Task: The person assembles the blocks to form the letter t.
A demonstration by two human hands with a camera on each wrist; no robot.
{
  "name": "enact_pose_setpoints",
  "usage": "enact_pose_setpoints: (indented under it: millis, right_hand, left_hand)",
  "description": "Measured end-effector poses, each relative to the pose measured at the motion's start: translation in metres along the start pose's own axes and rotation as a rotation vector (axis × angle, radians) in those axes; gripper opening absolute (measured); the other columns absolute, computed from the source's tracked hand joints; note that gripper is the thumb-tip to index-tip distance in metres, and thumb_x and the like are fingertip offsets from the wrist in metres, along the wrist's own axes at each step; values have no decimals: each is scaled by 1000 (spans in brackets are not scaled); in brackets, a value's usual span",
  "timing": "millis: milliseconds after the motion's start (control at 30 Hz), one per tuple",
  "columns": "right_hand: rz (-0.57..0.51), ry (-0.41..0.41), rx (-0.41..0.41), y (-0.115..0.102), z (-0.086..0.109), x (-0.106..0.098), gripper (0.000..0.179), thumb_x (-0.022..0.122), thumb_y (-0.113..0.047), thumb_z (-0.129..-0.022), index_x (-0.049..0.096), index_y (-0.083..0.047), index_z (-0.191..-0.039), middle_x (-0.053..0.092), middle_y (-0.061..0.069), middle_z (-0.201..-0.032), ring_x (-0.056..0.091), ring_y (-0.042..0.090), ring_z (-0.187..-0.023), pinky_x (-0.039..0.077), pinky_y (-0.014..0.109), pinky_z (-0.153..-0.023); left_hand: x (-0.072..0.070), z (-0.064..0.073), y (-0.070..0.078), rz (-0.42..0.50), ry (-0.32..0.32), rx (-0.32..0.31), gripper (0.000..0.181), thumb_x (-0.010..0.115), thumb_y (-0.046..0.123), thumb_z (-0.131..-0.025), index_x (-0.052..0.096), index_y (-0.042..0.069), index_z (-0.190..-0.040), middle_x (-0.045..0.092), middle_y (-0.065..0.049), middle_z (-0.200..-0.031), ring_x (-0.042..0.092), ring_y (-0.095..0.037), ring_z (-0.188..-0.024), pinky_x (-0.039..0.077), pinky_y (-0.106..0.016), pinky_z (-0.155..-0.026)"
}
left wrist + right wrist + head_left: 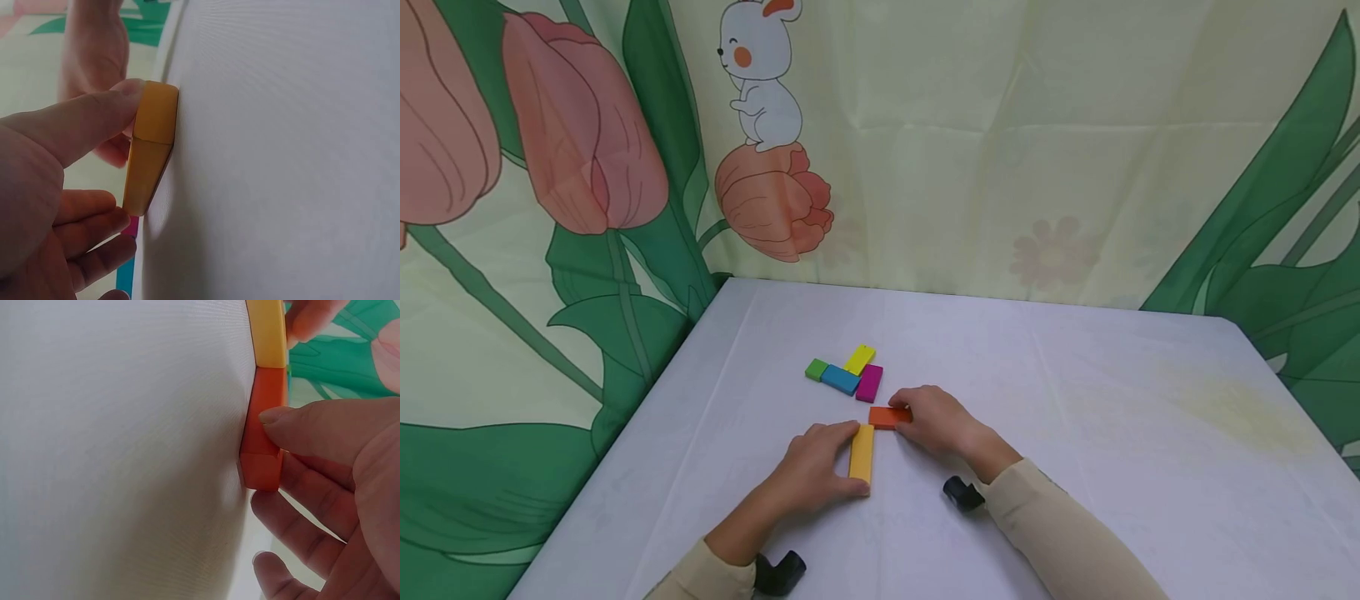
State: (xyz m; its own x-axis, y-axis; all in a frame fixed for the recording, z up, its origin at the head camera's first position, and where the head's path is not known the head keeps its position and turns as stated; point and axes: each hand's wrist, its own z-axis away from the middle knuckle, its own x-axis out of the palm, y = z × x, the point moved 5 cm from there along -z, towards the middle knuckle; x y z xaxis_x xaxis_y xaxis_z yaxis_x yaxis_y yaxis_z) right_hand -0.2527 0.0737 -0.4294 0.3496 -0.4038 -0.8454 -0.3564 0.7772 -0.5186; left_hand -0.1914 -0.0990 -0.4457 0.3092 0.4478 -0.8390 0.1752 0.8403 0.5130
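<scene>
My left hand [808,473] holds an amber-yellow block [862,454] flat on the table, thumb at its near end and index finger by the far end. An orange-red block [884,418] lies crosswise just beyond it, and my right hand [938,422] pinches that block's right end. In the right wrist view, the end of the amber-yellow block [269,337] meets the orange-red block [264,403], with the right thumb pressed on the latter's side. The left wrist view shows the left thumb against the end of the amber-yellow block [156,112].
Farther back lies a cluster of touching blocks: green [816,369], blue [840,379], yellow [860,360] and magenta [869,383]. A white cloth covers the table [1112,450]. Behind it hangs a curtain [940,167] printed with tulips and a rabbit. Black wrist-camera mounts [962,493] sit below both wrists.
</scene>
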Motion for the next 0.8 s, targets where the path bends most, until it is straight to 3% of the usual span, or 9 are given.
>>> enact_pose_setpoints:
  millis: [800]
  right_hand:
    - [47, 3, -23, -2, -2, 1, 32, 75, -15, -90, 70, -9, -121, 68, 3, -107, 59, 25, -101, 52, 40, -92]
  left_hand:
    - [4, -3, 3, 7, -2, -19, 89, 90, 41, -71, 51, 12, -146, 56, -5, -140, 48, -28, -126, 44, -58, -101]
